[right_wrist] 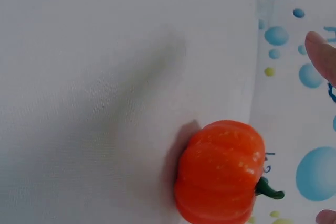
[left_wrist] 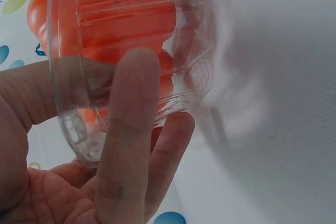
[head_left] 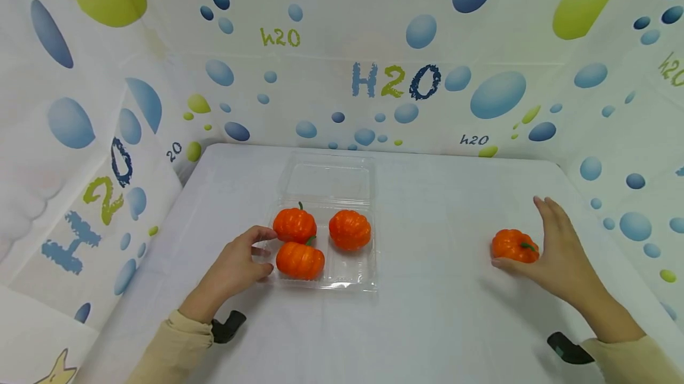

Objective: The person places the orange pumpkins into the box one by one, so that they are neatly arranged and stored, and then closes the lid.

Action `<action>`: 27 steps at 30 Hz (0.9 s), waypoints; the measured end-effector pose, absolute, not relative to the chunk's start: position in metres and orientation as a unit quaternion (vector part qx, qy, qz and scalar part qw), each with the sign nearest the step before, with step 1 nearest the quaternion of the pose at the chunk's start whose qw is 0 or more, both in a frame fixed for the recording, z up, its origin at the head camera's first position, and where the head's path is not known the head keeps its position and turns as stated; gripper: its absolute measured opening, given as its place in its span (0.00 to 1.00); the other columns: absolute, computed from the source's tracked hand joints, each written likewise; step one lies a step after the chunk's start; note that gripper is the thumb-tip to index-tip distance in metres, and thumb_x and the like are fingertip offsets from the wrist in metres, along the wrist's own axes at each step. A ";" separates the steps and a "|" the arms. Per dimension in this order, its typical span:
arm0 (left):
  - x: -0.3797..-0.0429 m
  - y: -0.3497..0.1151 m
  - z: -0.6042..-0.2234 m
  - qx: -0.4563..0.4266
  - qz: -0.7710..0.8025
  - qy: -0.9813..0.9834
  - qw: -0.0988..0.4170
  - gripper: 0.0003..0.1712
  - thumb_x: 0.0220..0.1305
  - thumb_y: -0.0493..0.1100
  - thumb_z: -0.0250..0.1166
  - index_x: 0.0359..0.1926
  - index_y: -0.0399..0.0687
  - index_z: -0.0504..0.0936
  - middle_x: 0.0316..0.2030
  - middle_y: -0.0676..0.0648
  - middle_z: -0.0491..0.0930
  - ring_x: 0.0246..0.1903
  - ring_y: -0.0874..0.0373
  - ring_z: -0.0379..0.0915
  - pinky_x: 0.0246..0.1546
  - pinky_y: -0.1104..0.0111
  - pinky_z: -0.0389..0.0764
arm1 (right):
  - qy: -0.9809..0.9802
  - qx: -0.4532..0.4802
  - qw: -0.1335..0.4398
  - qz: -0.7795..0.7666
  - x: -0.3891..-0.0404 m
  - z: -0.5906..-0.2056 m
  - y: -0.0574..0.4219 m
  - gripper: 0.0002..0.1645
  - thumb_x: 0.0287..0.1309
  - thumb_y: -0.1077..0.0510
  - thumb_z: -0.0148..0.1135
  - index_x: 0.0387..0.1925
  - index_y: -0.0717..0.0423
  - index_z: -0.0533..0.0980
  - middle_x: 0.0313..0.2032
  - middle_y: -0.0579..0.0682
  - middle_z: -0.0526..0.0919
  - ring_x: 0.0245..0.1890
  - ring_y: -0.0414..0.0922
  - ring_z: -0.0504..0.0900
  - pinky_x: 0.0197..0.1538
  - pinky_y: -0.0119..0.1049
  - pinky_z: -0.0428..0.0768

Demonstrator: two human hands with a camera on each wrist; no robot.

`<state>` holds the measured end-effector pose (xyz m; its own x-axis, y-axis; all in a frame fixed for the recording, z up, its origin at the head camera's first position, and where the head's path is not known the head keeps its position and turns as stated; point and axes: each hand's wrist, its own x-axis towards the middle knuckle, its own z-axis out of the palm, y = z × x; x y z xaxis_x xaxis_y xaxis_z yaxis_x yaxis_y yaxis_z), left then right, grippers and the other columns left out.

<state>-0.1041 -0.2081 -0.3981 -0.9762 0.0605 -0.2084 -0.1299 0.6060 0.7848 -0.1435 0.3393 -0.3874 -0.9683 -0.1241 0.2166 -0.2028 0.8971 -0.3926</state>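
Note:
A clear plastic clamshell box (head_left: pixel 350 274) lies with its lid folded back on the table. Inside it sit three small orange pumpkins: one at the back left (head_left: pixel 294 225), one in front of that (head_left: pixel 300 261) and one on the right (head_left: pixel 350 230). My left hand (head_left: pixel 235 265) holds the box's left side; in the left wrist view, fingers (left_wrist: pixel 128 129) lie against its clear wall. Over on the right, another orange pumpkin (head_left: pixel 514 246) with a green stem stands on the cloth. My right hand (head_left: pixel 561 259) is spread around it, fingers extended and thumb along its near side.
The white-covered table (head_left: pixel 427 324) runs back to a hanging curtain (head_left: pixel 331 16) printed with blue and green drops. Curtain also closes off the left and right sides. The box's open lid (head_left: pixel 327 179) lies toward the back of the table.

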 end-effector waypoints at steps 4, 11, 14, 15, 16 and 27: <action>-0.104 -0.207 -0.397 -0.021 0.447 0.888 0.110 0.34 0.55 0.28 0.67 0.64 0.36 0.70 0.65 0.35 0.70 0.53 0.41 0.76 0.33 0.63 0.87 | -0.970 0.056 0.029 0.233 -0.147 -0.394 0.350 0.84 0.39 0.37 0.82 0.79 0.62 0.33 0.74 0.76 0.39 0.66 0.80 0.51 0.47 0.82 0.63; -0.105 -0.207 -0.397 -0.021 0.445 0.888 0.111 0.33 0.56 0.28 0.65 0.64 0.37 0.69 0.65 0.35 0.70 0.54 0.40 0.75 0.34 0.64 0.87 | -0.964 0.025 -0.029 0.263 -0.149 -0.404 0.359 0.85 0.42 0.38 0.81 0.77 0.67 0.29 0.70 0.83 0.41 0.65 0.81 0.50 0.49 0.82 0.63; -0.106 -0.207 -0.397 -0.021 0.445 0.888 0.110 0.33 0.56 0.28 0.65 0.64 0.37 0.69 0.65 0.35 0.70 0.54 0.40 0.75 0.34 0.64 0.87 | -0.961 0.024 -0.043 0.273 -0.149 -0.407 0.360 0.85 0.43 0.39 0.81 0.77 0.66 0.29 0.69 0.83 0.43 0.64 0.81 0.51 0.49 0.82 0.64; -0.106 -0.207 -0.397 -0.022 0.446 0.888 0.110 0.33 0.56 0.28 0.65 0.64 0.37 0.69 0.65 0.35 0.70 0.54 0.40 0.75 0.34 0.64 0.87 | -0.959 0.024 -0.046 0.277 -0.149 -0.408 0.359 0.84 0.43 0.39 0.81 0.77 0.66 0.29 0.69 0.83 0.44 0.64 0.81 0.52 0.49 0.81 0.65; -0.106 -0.207 -0.397 -0.021 0.445 0.889 0.110 0.33 0.56 0.28 0.65 0.64 0.37 0.69 0.65 0.35 0.70 0.54 0.40 0.75 0.34 0.64 0.87 | -0.958 0.025 -0.048 0.281 -0.149 -0.409 0.360 0.84 0.44 0.39 0.81 0.77 0.66 0.30 0.69 0.83 0.45 0.64 0.80 0.53 0.49 0.80 0.67; -0.106 -0.209 -0.399 -0.023 0.444 0.889 0.108 0.34 0.56 0.28 0.66 0.64 0.37 0.69 0.65 0.35 0.70 0.54 0.41 0.75 0.34 0.64 0.87 | -0.950 0.023 -0.070 0.304 -0.148 -0.419 0.360 0.80 0.45 0.41 0.81 0.77 0.67 0.33 0.68 0.80 0.48 0.62 0.78 0.57 0.51 0.75 0.72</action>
